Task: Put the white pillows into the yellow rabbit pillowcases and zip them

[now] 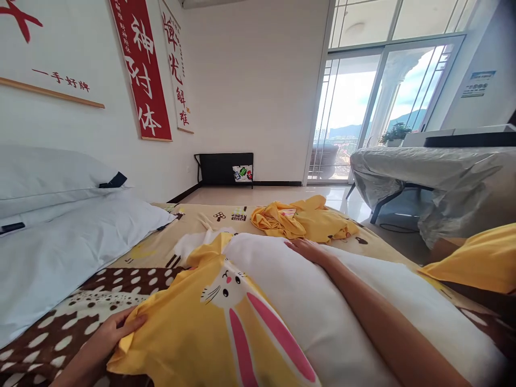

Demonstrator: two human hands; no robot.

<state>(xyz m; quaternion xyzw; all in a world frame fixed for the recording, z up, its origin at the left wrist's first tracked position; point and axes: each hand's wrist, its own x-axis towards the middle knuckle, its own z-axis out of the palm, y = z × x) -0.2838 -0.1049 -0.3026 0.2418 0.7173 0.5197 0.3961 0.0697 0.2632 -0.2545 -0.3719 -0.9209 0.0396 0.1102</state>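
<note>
A yellow pillowcase (181,328) with a white rabbit and pink ears printed on it lies in front of me. My left hand (116,333) grips its left edge between thumb and fingers. Beside it and to the right, a plump white pillow (274,285) stretches across the bed, its left part covered by the yellow cloth. Whether the pillow is inside the case at that end I cannot tell. Flat on the pillow's far side rests my right hand (308,251), fingers stretched out, with the forearm crossing over the pillow.
Crumpled yellow cloth (306,220) lies beyond the pillow on the patterned bed cover (217,216). White pillows (80,231) are stacked at left. More yellow fabric (479,258) is at right. Past the bed stand a plastic-draped table (423,166) and a black folded panel (220,167) against the wall.
</note>
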